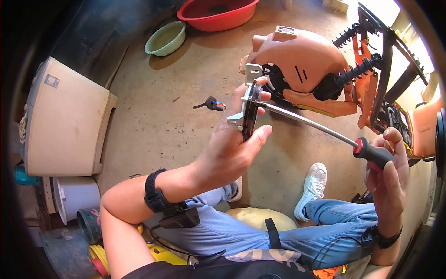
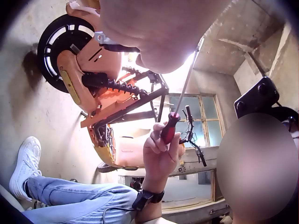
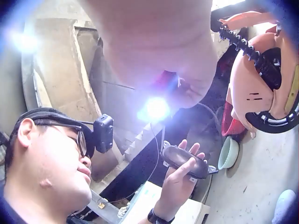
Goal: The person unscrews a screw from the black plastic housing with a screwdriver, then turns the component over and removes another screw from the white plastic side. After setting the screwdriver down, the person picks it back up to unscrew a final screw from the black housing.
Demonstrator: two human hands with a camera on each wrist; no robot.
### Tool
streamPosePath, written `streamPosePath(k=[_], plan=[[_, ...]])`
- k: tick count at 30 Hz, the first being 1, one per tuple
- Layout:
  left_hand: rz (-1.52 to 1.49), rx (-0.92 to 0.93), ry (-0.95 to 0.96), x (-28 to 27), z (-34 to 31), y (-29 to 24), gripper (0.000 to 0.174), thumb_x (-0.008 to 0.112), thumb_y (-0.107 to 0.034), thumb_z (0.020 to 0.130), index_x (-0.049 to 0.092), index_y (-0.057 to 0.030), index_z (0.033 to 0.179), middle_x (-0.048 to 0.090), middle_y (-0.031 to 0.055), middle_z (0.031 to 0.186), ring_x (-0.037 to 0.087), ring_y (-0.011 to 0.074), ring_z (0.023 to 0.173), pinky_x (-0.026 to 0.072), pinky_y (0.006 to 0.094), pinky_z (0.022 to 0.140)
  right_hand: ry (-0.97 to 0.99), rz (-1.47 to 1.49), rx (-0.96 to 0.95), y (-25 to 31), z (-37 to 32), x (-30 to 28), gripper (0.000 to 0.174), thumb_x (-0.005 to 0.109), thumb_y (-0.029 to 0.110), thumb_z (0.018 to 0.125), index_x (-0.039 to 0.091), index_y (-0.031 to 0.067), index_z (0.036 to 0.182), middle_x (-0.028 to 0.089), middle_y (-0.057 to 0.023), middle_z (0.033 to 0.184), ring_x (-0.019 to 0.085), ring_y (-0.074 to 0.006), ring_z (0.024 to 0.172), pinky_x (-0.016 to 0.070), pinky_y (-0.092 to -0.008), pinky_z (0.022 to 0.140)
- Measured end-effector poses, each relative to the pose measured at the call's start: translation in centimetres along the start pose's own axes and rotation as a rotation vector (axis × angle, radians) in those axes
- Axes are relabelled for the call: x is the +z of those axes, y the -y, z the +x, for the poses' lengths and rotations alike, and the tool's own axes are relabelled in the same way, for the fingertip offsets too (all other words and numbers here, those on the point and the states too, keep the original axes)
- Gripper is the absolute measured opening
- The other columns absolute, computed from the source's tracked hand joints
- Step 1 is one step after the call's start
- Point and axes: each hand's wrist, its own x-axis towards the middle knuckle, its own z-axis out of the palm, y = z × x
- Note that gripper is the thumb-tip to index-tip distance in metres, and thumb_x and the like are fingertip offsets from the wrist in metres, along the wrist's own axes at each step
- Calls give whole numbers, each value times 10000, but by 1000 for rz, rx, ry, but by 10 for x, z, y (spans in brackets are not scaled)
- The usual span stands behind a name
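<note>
The left hand (image 1: 232, 139) grips a dark oval part (image 1: 251, 111) with pale metal brackets, held on edge in the head view. In the right wrist view, the thumb of that left hand (image 3: 180, 184) lies across the part's dark face (image 3: 187, 161). A short cable with a black connector (image 1: 213, 103) hangs beside it. The right hand (image 1: 388, 181) holds a screwdriver (image 1: 374, 153) by its red and black handle, with the shaft reaching to the part's edge. In the left wrist view, the right hand (image 2: 161, 154) has its fingers round the screwdriver handle (image 2: 170, 129).
A partly dismantled orange scooter (image 1: 311, 69) stands ahead on the right. Red (image 1: 218, 18) and pale green (image 1: 166, 39) basins sit on the floor at the back. A cream cabinet (image 1: 65, 121) and a white bucket (image 1: 79, 195) are at the left.
</note>
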Motion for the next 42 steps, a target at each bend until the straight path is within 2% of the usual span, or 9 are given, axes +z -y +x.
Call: streamPosePath(k=[4, 9, 14, 19, 28, 32, 35, 39, 42], plan=[[24, 73, -7, 1, 1, 6, 657, 599, 29, 919, 295, -50, 1496, 498, 82, 1326, 490, 126, 1081, 411, 297, 956, -140, 67, 52, 0, -1, 6, 612, 421, 559, 1012, 370, 51, 1350, 605, -35, 786, 455, -19, 497, 313, -145, 438], [49, 100, 0, 1, 1, 6, 660, 607, 20, 919, 294, -52, 1496, 498, 79, 1323, 493, 127, 1077, 413, 297, 952, -80, 49, 79, 1, 2, 6, 651, 451, 573, 988, 372, 33, 1343, 618, -53, 819, 475, -39, 507, 349, -149, 460], [-6, -2, -16, 1, 0, 1, 663, 607, 21, 919, 294, -57, 1498, 502, 74, 1314, 492, 119, 1056, 418, 286, 935, 21, -19, 41, 0, 6, 1, 871, 695, 525, 760, 345, 11, 1370, 505, -116, 1134, 552, -80, 738, 451, -190, 604], [43, 53, -8, 2, 1, 7, 654, 605, 27, 919, 300, -57, 1492, 503, 51, 1303, 460, 74, 956, 407, 247, 860, -110, -7, 33, -2, 3, 4, 638, 381, 621, 1002, 397, 56, 1299, 552, -8, 833, 487, -48, 522, 353, -127, 474], [53, -14, -7, 2, 0, 1, 657, 608, 30, 920, 298, -54, 1492, 507, 53, 1300, 467, 70, 958, 412, 241, 855, -3, 15, -1, -3, 8, 3, 862, 653, 634, 790, 374, 32, 1340, 529, -99, 1058, 564, -87, 756, 459, -204, 600], [45, 22, -10, 3, 1, 5, 661, 606, 33, 921, 293, -56, 1496, 511, 51, 1292, 464, 71, 960, 413, 245, 863, -97, -44, -78, -9, 4, 4, 769, 570, 632, 884, 378, 37, 1332, 552, -64, 964, 547, -66, 666, 432, -183, 540], [84, 91, -1, 3, 1, 10, 669, 606, 33, 922, 284, -60, 1501, 510, 51, 1292, 463, 75, 959, 413, 250, 866, 42, 71, -9, -10, 3, -11, 616, 347, 588, 1023, 394, 48, 1317, 564, 10, 782, 478, -39, 491, 332, -155, 421], [97, 46, 11, 2, 0, 5, 675, 608, 27, 924, 275, -62, 1504, 504, 65, 1305, 485, 95, 999, 420, 267, 895, 2, 38, 46, -6, 4, 1, 646, 411, 601, 996, 391, 47, 1326, 582, -19, 862, 512, -47, 561, 370, -164, 467], [63, 23, 4, 2, 0, 8, 676, 614, 19, 925, 273, -62, 1504, 504, 70, 1306, 491, 102, 1010, 422, 270, 906, -118, -12, -167, -10, 7, 17, 681, 463, 615, 967, 384, 50, 1338, 580, -42, 932, 542, -55, 644, 400, -173, 521]])
